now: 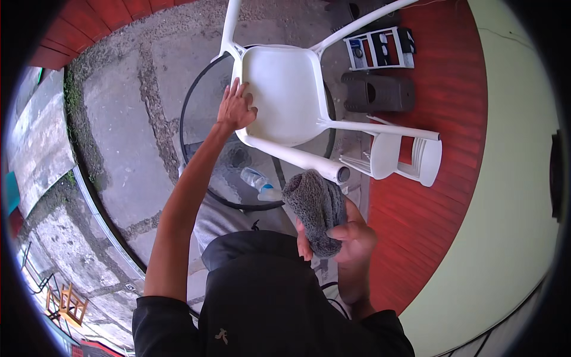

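Observation:
A white plastic chair (279,98) rests on a round glass table with a black rim (185,107), its legs sticking out from the seat's corners. My left hand (237,107) lies on the left edge of the seat, fingers apart and slightly bent. Below the chair's nearest leg, my right hand (351,241) grips a bunched grey textured cloth (312,208), with fingers wrapped round it. A plastic bottle with a blue label (259,181) shows at the lower part of the table, left of the cloth.
At right are stacked white chairs (425,160), a dark plastic piece (380,92) and a white rack (380,47), beside a red floor strip (428,250) and pale wall (505,178). Paved ground (113,131) spreads left, with wooden chairs (68,303) at lower left.

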